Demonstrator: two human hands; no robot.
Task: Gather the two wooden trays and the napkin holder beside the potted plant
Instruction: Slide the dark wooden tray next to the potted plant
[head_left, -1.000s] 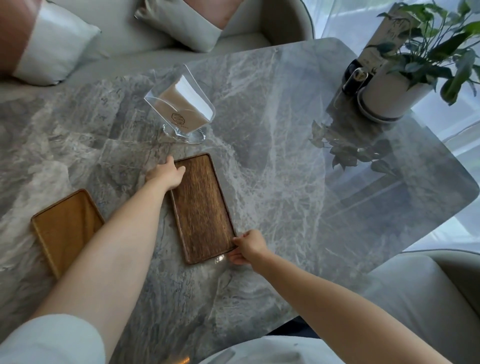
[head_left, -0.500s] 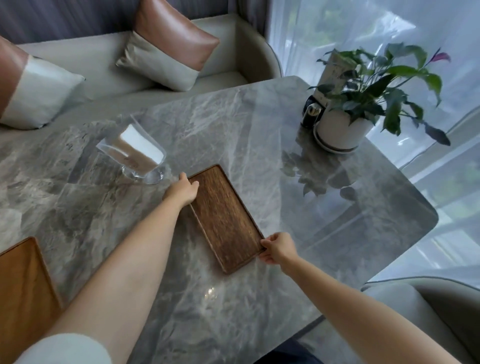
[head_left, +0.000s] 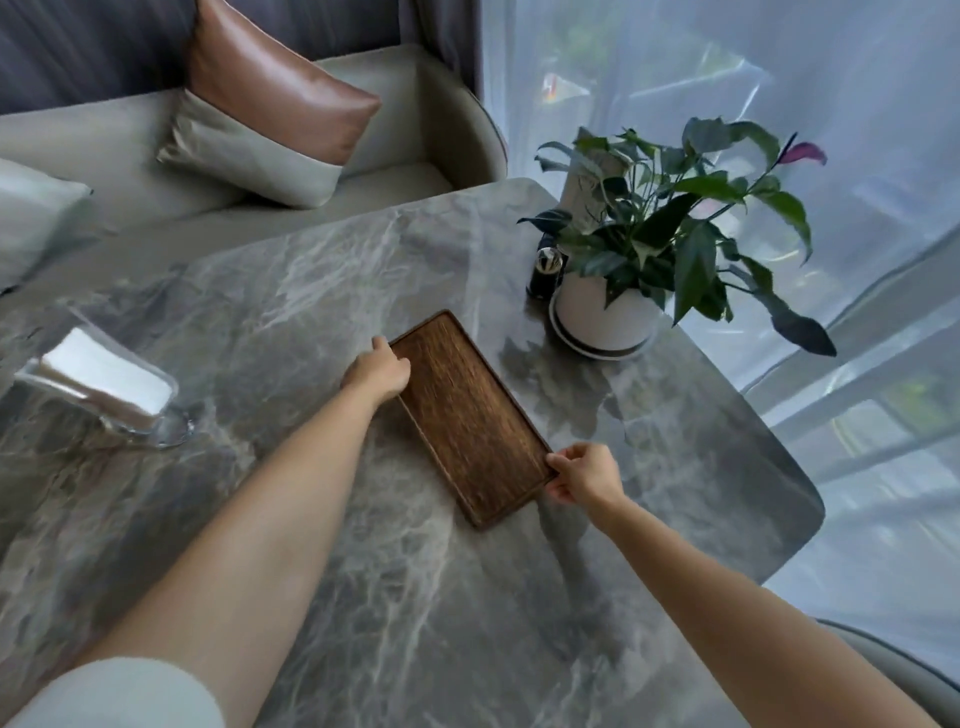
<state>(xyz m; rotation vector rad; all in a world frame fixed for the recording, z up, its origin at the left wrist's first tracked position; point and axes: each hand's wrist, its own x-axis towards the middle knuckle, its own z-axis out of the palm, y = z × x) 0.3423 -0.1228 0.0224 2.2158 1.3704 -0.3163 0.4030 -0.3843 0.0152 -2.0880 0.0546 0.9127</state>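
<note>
Dark wooden tray (head_left: 470, 418): flat on marble table (head_left: 311, 291), near potted plant (head_left: 639, 249). Left hand (head_left: 378, 371) grips far corner, right hand (head_left: 584, 473) pinches near corner. Napkin holder (head_left: 104, 387): well apart, left.

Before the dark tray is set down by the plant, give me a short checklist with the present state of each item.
1. Both hands on the dark wooden tray: ok. The left hand is at its far corner, the right hand at its near corner.
2. Bare tabletop between tray and potted plant: ok.
3. Small dark bottle beside the pot out of the tray's way: ok, it stands behind the pot's left side.
4. Napkin holder gathered: not ok, it sits far left.
5. Second tray located: cannot tell, out of view.
6. Tray lifted or sliding: cannot tell.
</note>
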